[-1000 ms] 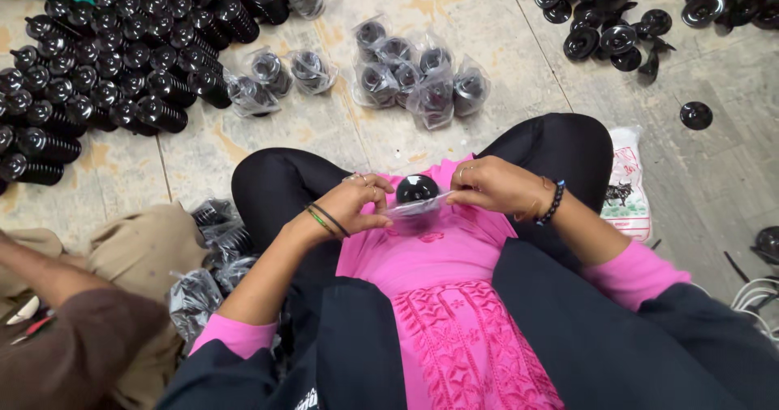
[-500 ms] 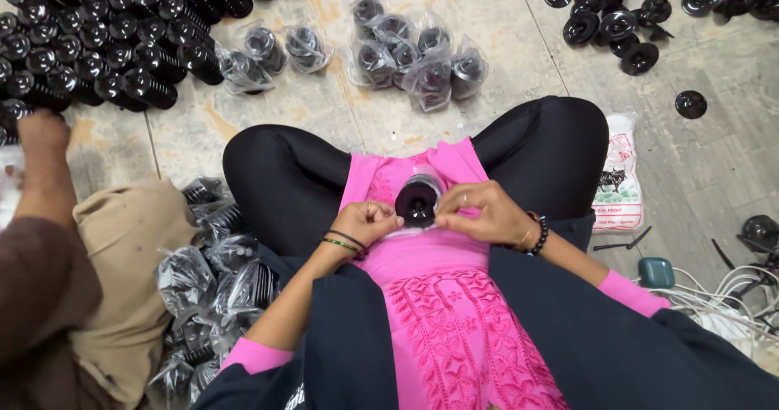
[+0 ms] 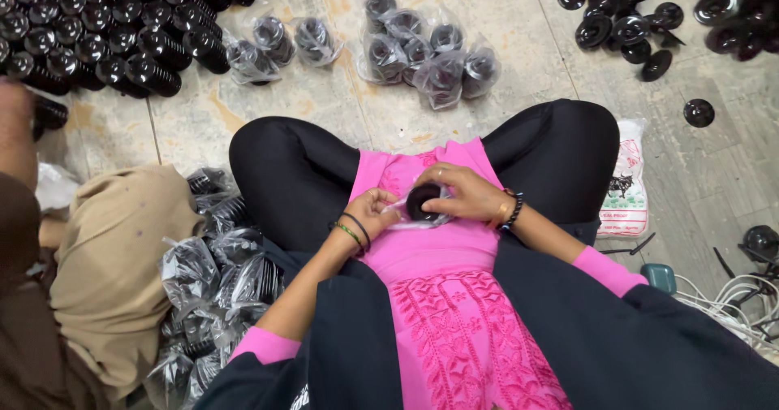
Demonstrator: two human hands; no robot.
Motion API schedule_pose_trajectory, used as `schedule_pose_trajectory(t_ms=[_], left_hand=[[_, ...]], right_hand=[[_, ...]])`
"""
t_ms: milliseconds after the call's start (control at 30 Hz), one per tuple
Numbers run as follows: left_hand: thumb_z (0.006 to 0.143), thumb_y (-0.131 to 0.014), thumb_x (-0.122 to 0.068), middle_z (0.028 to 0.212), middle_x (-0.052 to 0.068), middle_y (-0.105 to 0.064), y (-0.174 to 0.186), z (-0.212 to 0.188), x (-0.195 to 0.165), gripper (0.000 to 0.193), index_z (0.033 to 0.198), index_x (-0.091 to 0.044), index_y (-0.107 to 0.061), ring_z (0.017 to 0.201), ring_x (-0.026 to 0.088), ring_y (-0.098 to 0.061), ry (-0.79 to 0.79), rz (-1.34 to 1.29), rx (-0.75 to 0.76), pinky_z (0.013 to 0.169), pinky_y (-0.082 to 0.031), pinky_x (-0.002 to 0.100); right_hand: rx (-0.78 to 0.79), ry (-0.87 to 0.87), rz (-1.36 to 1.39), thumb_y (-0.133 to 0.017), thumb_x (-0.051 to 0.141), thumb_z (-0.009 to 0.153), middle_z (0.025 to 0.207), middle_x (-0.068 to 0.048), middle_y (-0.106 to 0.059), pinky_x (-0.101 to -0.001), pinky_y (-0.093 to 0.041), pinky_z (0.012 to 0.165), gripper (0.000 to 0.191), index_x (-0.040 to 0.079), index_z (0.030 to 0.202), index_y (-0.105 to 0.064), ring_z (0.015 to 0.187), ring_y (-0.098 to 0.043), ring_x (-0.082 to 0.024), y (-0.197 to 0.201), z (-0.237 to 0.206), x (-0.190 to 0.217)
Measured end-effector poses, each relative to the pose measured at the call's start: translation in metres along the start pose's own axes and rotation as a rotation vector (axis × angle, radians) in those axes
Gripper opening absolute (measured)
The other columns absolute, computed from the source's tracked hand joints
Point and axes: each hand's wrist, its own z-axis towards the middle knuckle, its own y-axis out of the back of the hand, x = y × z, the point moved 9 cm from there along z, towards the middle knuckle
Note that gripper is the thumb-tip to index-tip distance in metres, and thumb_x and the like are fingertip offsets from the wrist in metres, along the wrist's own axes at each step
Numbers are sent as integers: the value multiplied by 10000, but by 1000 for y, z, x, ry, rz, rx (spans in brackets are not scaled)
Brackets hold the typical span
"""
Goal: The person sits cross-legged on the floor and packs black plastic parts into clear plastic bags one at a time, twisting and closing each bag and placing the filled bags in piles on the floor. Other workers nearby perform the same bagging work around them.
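1. The left hand [image 3: 375, 213] and right hand [image 3: 462, 192] are together in the lap, both pinching the clear bag [image 3: 403, 217].
2. The black round part [image 3: 422, 202] sits between the fingertips.
3. Best to keep the bag's mouth taut and seat the part squarely.

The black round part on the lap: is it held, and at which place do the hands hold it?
Yes. Both hands hold the black round part in a clear plastic bag: left hand at its left edge, right hand over its right side.
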Motion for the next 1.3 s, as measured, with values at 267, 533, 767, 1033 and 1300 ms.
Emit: schedule_pose_trajectory(t_ms=[267, 533, 767, 1033, 1300], left_hand=[[928, -698, -218, 734, 138, -690, 7, 30, -76, 206, 929, -13, -680, 653, 269, -678, -322, 322, -418, 631, -543, 358], [938, -724, -73, 821, 119, -673, -29, -80, -198, 52, 979, -51, -701, 726, 300, -663, -913, 765, -459, 629, -526, 389], [938, -739, -128, 891, 106, -730, -7, -99, -202, 86, 985, -78, -687, 716, 258, -706, -781, 678, -486, 611, -551, 340], [992, -695, -149, 767, 119, -701, -14, -91, -199, 94, 1038, -68, -677, 623, 277, -688, -779, 729, -551, 534, -511, 363], [1039, -618, -168, 701, 28, -684, 15, -68, -153, 170, 1043, 1, -601, 528, 36, -580, -396, 28, -453, 464, -465, 213]], right_hand=[[-8, 8, 14, -743, 163, 908, 1219, -135, -679, -366, -504, 1021, 349, 57, 1232, -666, 1157, -663, -268, -8, -1, -6], [-238, -275, -180, -675, 54, 854, 952, -148, -711, -339, -557, 728, 314, 24, 1166, -662, 806, -706, -240, 9, -16, -39], [-403, -194, -285, -691, 51, 889, 923, -121, -697, -304, -559, 702, 121, 21, 1006, -697, 768, -709, -203, 35, -40, -3], [-198, 266, -617, -854, 388, 703, 1403, -291, -466, -586, -301, 1003, 493, 86, 1076, -744, 1269, -420, -510, 1, -21, 80], [-275, 285, -407, -806, 284, 849, 1328, -179, -567, -448, -477, 1004, 447, 76, 1215, -654, 1203, -579, -371, 4, -21, 66]])
